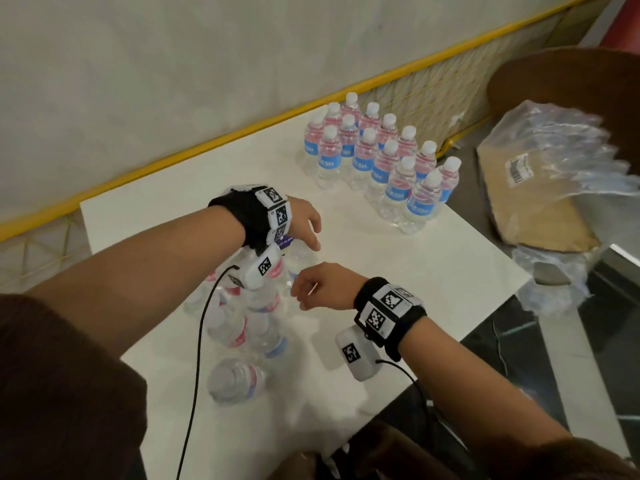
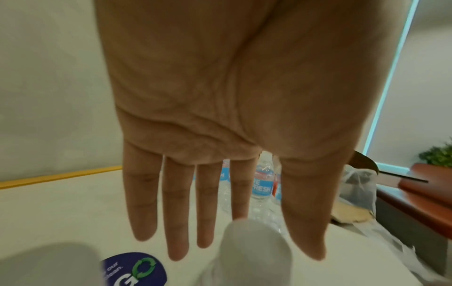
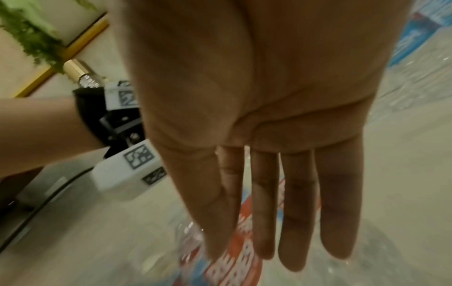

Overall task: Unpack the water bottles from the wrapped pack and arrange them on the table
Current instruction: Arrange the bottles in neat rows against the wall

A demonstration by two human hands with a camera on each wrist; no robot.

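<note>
- Bottles (image 1: 242, 327): a loose heap of clear water bottles lies on its sides at the near left of the table, with white caps and red and blue labels, partly blurred. One bottle (image 1: 235, 379) lies nearest, a little apart from the heap.
- In the left wrist view a white cap (image 2: 254, 245) stands just below the fingers, with a dark blue round sticker (image 2: 137, 271) beside it.
- Standing bottles (image 1: 381, 161): a group stands upright in rows at the far right of the table, near its far edge, with white caps, blue labels and a pink tint above the labels.
- Table (image 1: 433, 271): white and smooth, with a corner at the right.
- Beyond the table's right edge lie crumpled clear wrap (image 1: 561, 143) and a flat brown cardboard sheet (image 1: 530, 216) with a white label; behind them is a dark brown round seat back (image 1: 571, 77).
- A pale wall (image 1: 173, 81) with a yellow rail (image 1: 242, 133) runs along the far side.
- Left hand (image 1: 304, 223): over the far end of the heap, palm down, fingers spread and nearly straight in the wrist view, holding nothing.
- Right hand (image 1: 318, 285): just right of the heap, fingers loosely extended and close together in the wrist view, gripping nothing; whether the fingertips touch a bottle cannot be told.
- Both wrists wear black bands with white marker blocks.
</note>
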